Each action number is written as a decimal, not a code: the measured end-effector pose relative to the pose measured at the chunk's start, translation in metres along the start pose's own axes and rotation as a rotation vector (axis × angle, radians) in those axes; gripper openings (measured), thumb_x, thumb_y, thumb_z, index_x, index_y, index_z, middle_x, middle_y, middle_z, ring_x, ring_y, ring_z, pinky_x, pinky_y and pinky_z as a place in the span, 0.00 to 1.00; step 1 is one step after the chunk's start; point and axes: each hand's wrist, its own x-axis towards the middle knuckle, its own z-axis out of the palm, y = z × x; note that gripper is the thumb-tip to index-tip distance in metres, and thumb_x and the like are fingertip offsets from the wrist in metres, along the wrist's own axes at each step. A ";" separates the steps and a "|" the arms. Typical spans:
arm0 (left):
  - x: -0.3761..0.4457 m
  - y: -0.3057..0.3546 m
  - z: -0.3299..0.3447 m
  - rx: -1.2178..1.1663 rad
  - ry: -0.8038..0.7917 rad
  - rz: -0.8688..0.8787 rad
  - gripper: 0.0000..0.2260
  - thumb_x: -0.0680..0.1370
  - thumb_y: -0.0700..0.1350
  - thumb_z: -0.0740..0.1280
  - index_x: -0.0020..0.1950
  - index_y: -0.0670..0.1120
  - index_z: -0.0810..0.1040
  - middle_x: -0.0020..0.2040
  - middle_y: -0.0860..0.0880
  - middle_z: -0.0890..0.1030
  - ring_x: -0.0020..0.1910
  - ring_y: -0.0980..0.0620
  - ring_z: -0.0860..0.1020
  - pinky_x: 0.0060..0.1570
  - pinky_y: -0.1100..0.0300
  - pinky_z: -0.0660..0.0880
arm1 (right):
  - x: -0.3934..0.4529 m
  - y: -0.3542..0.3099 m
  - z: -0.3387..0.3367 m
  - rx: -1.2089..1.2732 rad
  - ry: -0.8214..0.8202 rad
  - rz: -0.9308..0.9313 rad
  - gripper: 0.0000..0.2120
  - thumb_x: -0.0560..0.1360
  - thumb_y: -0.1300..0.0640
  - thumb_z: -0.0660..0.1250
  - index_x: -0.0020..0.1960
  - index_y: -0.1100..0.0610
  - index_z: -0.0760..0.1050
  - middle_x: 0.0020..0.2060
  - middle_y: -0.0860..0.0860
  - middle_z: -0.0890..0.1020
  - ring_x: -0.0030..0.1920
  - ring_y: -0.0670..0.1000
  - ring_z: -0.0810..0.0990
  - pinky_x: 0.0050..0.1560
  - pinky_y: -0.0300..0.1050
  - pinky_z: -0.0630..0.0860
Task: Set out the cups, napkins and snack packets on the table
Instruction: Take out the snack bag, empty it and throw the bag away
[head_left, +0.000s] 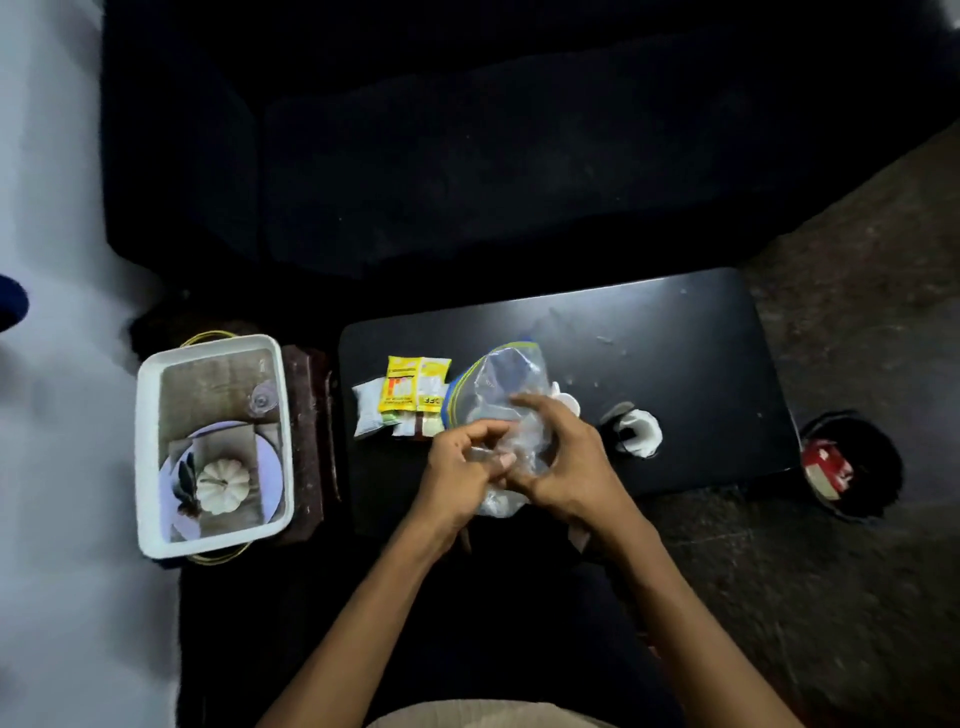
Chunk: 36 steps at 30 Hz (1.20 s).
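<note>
Both forearms reach in from the bottom edge over a dark lap to a low black table (675, 332) on a dim speckled floor, dark sofa (467, 156) behind it and a white tray (150, 415) on a stand just left. Left hand (462, 467) and right hand (561, 462) meet above the near table edge, fingers of each curled and pinching a clear zip bag (506, 384). Snack packets (405, 397) lie flat just left of the bag; a white cup (639, 431) lies tipped to its right.
</note>
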 end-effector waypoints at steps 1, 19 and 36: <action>0.003 0.002 0.011 0.076 0.023 0.055 0.20 0.70 0.27 0.71 0.46 0.53 0.82 0.48 0.47 0.83 0.45 0.55 0.81 0.52 0.55 0.79 | 0.000 0.005 -0.007 0.017 0.046 0.021 0.28 0.66 0.61 0.79 0.64 0.51 0.78 0.53 0.48 0.84 0.49 0.43 0.83 0.50 0.41 0.79; 0.056 0.030 0.220 0.194 0.000 -0.006 0.10 0.75 0.31 0.69 0.46 0.46 0.83 0.42 0.50 0.83 0.42 0.54 0.80 0.47 0.62 0.78 | 0.005 0.102 -0.207 -0.124 0.238 0.067 0.48 0.60 0.45 0.81 0.74 0.34 0.60 0.61 0.43 0.65 0.58 0.46 0.75 0.50 0.41 0.77; 0.078 0.034 0.317 0.023 -0.341 -0.160 0.20 0.72 0.45 0.72 0.63 0.52 0.76 0.63 0.43 0.79 0.62 0.42 0.80 0.62 0.45 0.77 | 0.001 0.160 -0.280 0.473 0.411 0.191 0.19 0.60 0.69 0.76 0.43 0.48 0.86 0.36 0.45 0.87 0.37 0.42 0.81 0.36 0.40 0.78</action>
